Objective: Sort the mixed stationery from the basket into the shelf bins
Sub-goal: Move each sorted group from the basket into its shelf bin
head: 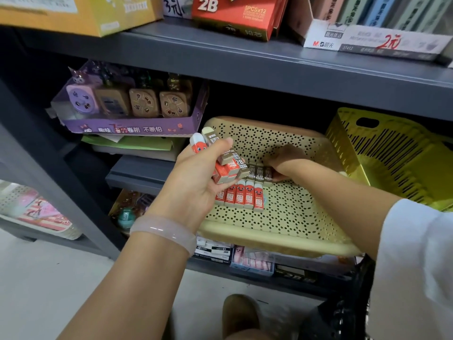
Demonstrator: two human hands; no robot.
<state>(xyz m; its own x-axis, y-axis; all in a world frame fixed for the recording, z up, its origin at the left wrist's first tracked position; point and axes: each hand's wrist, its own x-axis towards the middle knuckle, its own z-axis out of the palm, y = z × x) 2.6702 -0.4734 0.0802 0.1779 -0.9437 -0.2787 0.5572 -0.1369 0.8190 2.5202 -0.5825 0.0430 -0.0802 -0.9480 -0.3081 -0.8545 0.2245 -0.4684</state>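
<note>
A cream perforated basket (282,217) sits on the middle shelf. Inside it, a row of red 2B erasers (241,196) stands side by side, and behind them a row of dark gold-brown 2B erasers (259,173). My left hand (196,177) hovers over the basket's left edge and grips a bundle of several erasers (221,160), red ones and gold-brown ones. My right hand (285,160) reaches into the basket and pinches the right end of the dark eraser row.
A yellow slotted basket (392,155) stands to the right. A purple box of sharpeners (127,111) sits to the left on stacked trays. The shelf above (269,62) carries a red 2B box (235,15). Boxes of erasers (252,261) lie on the shelf below.
</note>
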